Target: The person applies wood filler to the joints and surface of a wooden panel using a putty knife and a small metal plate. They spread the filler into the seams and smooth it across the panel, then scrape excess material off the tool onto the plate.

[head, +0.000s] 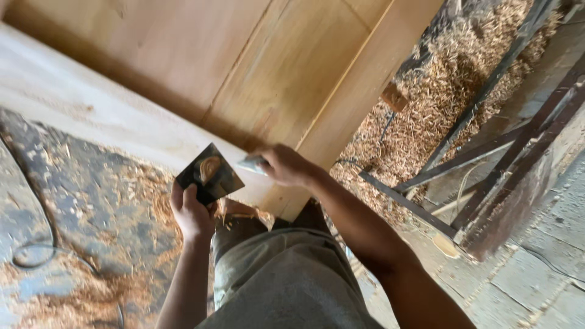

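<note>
Only one view was given, from a camera worn on the person's head. It looked steeply down and forward, close over both forearms, with the left hand [192,213] low in the middle and the right hand [286,166] just beyond it. The frame sat tilted, so the wooden panel [262,67] beyond the hands ran slantwise across the top. Right of the right hand, wood shavings [426,116] lay farther off.
</note>
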